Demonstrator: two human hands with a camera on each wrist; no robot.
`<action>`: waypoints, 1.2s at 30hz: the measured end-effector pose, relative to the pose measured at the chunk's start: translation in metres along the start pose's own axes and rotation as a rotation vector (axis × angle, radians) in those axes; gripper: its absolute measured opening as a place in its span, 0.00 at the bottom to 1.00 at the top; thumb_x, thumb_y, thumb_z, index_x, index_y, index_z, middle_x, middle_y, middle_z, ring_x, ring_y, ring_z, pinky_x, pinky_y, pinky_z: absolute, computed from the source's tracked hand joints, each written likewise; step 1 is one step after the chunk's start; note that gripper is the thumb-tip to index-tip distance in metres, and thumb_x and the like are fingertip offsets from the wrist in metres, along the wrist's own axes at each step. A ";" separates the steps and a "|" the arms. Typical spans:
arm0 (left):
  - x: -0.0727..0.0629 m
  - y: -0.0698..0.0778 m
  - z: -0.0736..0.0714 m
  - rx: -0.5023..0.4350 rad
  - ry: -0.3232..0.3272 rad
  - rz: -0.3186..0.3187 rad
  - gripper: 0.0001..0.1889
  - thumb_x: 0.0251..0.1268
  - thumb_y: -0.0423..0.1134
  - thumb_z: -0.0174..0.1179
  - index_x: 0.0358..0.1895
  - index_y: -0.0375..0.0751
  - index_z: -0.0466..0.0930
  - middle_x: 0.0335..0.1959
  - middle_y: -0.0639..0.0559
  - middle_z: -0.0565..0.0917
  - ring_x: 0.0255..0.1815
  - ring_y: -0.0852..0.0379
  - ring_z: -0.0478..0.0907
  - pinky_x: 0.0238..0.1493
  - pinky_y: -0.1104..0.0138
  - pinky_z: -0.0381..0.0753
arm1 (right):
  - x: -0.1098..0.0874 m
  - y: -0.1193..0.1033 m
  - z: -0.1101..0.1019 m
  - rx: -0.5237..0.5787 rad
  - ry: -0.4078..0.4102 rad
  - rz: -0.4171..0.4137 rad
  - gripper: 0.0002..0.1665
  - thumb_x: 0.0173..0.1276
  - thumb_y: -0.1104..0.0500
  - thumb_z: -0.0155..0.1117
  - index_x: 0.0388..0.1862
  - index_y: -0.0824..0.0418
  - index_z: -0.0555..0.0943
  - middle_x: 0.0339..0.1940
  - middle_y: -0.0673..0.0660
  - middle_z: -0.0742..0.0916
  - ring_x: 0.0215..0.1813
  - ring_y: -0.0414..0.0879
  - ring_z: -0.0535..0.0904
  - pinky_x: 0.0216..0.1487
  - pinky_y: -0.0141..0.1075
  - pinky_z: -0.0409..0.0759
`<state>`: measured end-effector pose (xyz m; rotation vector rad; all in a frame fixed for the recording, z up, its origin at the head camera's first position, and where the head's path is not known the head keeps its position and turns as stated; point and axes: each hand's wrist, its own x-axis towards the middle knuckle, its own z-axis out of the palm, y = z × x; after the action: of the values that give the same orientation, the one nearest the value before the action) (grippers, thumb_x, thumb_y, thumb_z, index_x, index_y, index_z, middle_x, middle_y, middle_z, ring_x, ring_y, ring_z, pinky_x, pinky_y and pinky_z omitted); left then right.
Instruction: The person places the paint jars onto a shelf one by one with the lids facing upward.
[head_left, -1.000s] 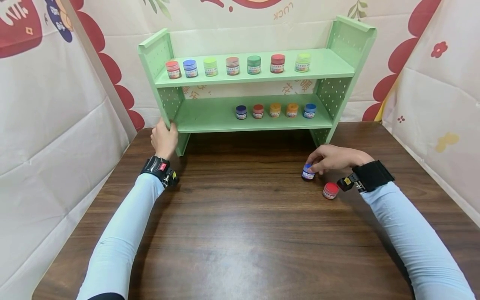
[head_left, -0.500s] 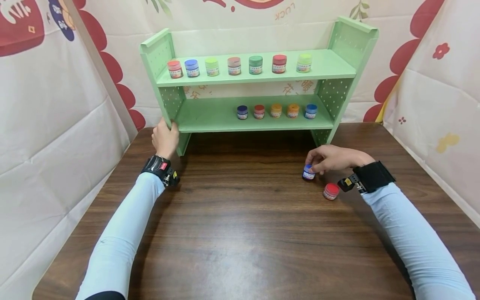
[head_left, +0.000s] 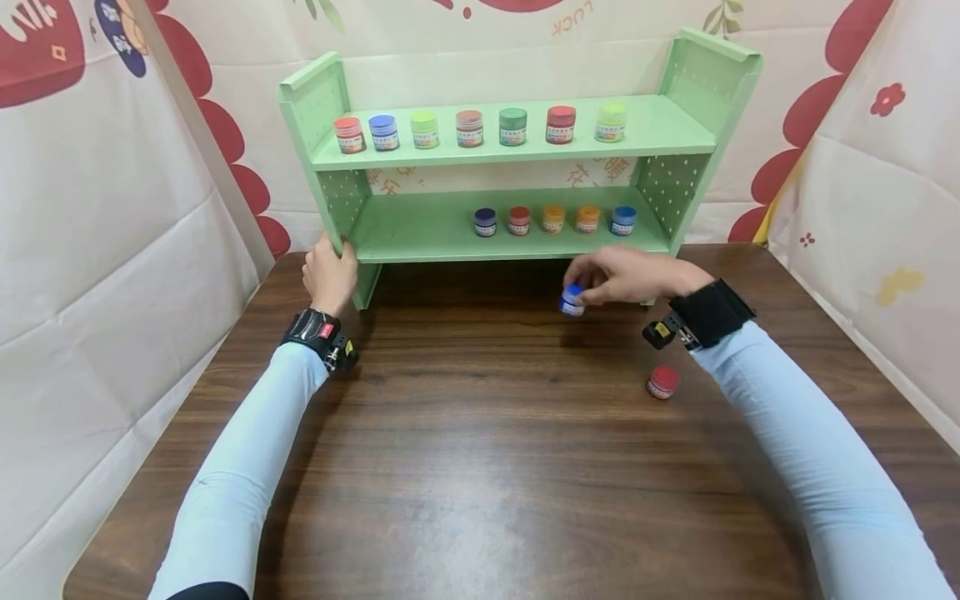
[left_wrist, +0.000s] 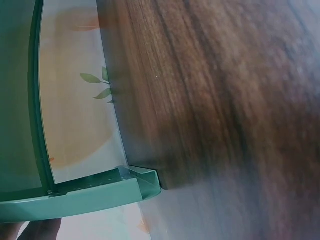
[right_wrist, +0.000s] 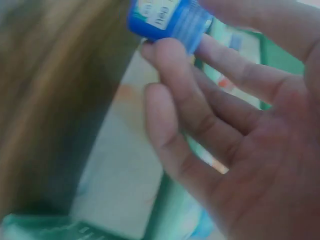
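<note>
Between thumb and fingers, my right hand (head_left: 626,273) pinches a small blue paint jar (head_left: 572,301) by its lid, in front of the lower shelf. The right wrist view shows that blue jar (right_wrist: 167,17) close up with its pale label, at the fingertips. My left hand (head_left: 330,275) grips the left side panel of the green two-tier shelf (head_left: 420,250) near its foot. In the left wrist view the panel's green foot (left_wrist: 100,197) shows, with only a bit of finger below it. A red-lidded jar (head_left: 663,382) stands on the table right of centre.
Several jars in mixed colours stand in a row on the upper shelf (head_left: 660,125). On the right part of the lower tier is another row, ending at a blue-lidded jar (head_left: 623,221). Printed cloth (head_left: 847,192) hangs round the brown table (head_left: 450,433).
My right hand has lifted the blue jar off the table and carried it left and toward the shelf. The left hand keeps its grip on the panel; the red-lidded jar has stayed put.
</note>
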<state>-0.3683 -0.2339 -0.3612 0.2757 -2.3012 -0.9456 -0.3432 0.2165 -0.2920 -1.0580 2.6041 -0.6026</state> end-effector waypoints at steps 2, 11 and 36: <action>0.000 0.000 0.000 -0.003 -0.005 0.003 0.14 0.76 0.49 0.47 0.33 0.45 0.65 0.30 0.39 0.78 0.39 0.33 0.82 0.40 0.41 0.75 | 0.014 -0.014 -0.006 -0.045 0.027 -0.039 0.16 0.73 0.60 0.67 0.57 0.59 0.83 0.41 0.55 0.88 0.39 0.44 0.81 0.40 0.35 0.79; 0.000 -0.003 0.002 0.003 -0.008 0.003 0.14 0.77 0.49 0.47 0.34 0.44 0.67 0.31 0.38 0.80 0.38 0.33 0.82 0.39 0.42 0.75 | 0.088 -0.067 -0.022 -0.118 0.069 -0.112 0.16 0.73 0.57 0.67 0.58 0.58 0.84 0.48 0.54 0.89 0.37 0.48 0.83 0.42 0.40 0.79; 0.001 -0.004 0.002 -0.002 0.002 0.022 0.12 0.75 0.48 0.47 0.36 0.44 0.70 0.31 0.38 0.81 0.37 0.33 0.82 0.36 0.44 0.74 | 0.179 -0.108 -0.027 -0.314 0.105 0.042 0.20 0.73 0.57 0.62 0.62 0.58 0.85 0.61 0.58 0.87 0.64 0.53 0.80 0.65 0.48 0.78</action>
<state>-0.3707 -0.2364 -0.3643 0.2503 -2.2964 -0.9366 -0.4141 0.0269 -0.2333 -1.0804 2.8722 -0.2489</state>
